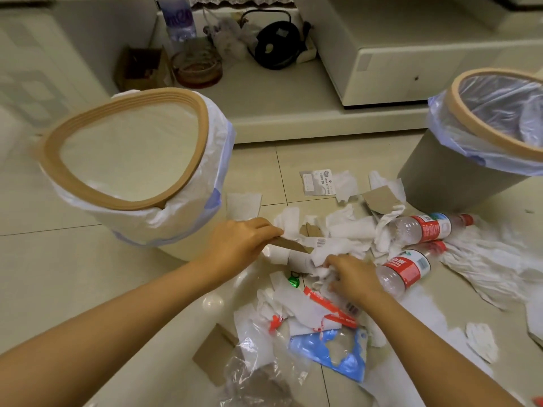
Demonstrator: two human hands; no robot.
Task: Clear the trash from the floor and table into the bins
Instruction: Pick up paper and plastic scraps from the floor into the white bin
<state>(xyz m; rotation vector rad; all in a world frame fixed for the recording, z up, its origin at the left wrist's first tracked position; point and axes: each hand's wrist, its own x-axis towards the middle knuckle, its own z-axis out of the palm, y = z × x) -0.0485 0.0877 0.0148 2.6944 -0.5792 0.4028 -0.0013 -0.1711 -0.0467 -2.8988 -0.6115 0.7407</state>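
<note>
Two liner-fitted bins (132,160) (458,171) upright on tiled floor, crumpled tissues (346,233), two plastic bottles (429,227) (405,270), cardboard scraps (380,199) strewn between them

We're seeing a black kettle (277,45) sitting at top centre of the frame on a pale low platform (293,95), a glass bowl (197,67) and brown box (141,69) lying to its left.

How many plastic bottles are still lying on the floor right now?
2. One bottle lies beside the grey bin; the other bottle lies just right of the right hand. Paper may hide more.
</note>
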